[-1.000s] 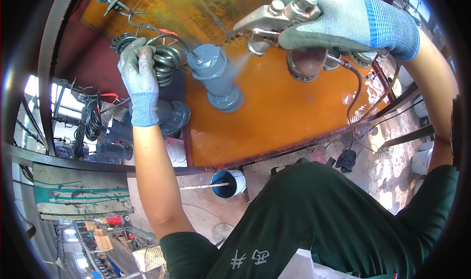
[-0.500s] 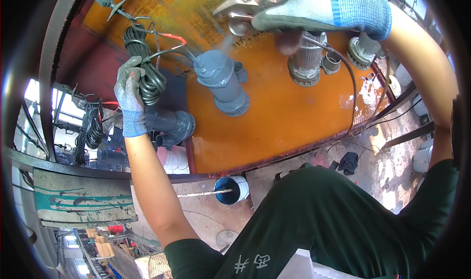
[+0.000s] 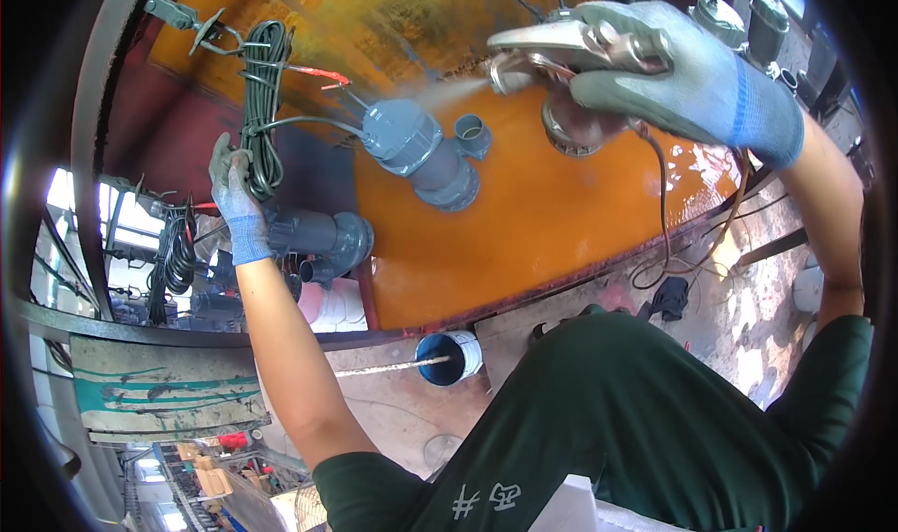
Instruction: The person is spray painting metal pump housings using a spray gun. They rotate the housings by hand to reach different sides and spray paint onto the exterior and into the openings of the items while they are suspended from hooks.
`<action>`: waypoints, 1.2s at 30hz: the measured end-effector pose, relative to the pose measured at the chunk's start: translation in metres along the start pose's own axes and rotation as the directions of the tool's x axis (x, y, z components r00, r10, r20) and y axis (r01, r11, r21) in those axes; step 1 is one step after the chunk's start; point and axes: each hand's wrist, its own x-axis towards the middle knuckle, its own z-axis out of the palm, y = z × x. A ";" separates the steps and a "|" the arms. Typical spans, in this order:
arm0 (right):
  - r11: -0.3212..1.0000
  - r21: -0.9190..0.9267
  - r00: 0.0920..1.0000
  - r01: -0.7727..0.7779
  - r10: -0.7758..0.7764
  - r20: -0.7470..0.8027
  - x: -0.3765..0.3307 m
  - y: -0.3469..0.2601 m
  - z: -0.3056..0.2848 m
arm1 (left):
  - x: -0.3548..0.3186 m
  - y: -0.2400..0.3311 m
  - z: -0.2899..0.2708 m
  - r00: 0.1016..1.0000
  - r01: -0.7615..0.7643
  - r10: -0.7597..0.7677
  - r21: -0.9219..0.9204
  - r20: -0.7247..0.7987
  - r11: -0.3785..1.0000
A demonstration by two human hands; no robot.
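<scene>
My right hand (image 3: 687, 79), in a grey-coated glove with a blue cuff, is closed around a metal spray gun (image 3: 561, 50). Pale mist (image 3: 454, 93) leaves the nozzle towards a hanging grey-blue pump (image 3: 407, 139), whose side outlet faces the gun. A blurred reddish cup shape shows under the gun. Above and left of the pump, a coil of black cable (image 3: 264, 111) hangs beside a red-tipped lead (image 3: 323, 74). My left hand (image 3: 232, 177), gloved alike, is at the coil's lower left edge. Its fingers are apart and slightly bent; any contact with the coil is hard to make out.
An orange-stained booth panel (image 3: 524, 242) lies behind the pump. Another grey pump (image 3: 323, 237) hangs at lower left, near a second cable coil (image 3: 173, 251). A brown hose (image 3: 666, 205) trails from the gun. Below stands a bucket with a stick (image 3: 458, 359); a metal frame bar (image 3: 94, 111) rises at left.
The spray gun has moved down and right, with mist now reaching the pump. The pump has turned, showing its outlet at right. My left hand has come off the coil's front to its left edge.
</scene>
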 end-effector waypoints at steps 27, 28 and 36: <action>0.935 0.112 0.941 -0.337 0.338 0.011 -0.047 0.069 0.052 | -0.012 -0.002 0.005 0.998 0.000 -0.002 -0.020 -0.069 1.000; 0.956 0.068 0.958 -0.286 0.287 -0.003 -0.030 0.072 0.049 | -0.014 0.004 0.011 0.994 0.021 -0.029 -0.083 -0.102 0.996; 0.910 -0.412 0.985 0.037 0.036 0.167 0.089 0.070 0.065 | -0.013 -0.006 0.003 0.998 0.009 -0.014 -0.093 -0.056 0.996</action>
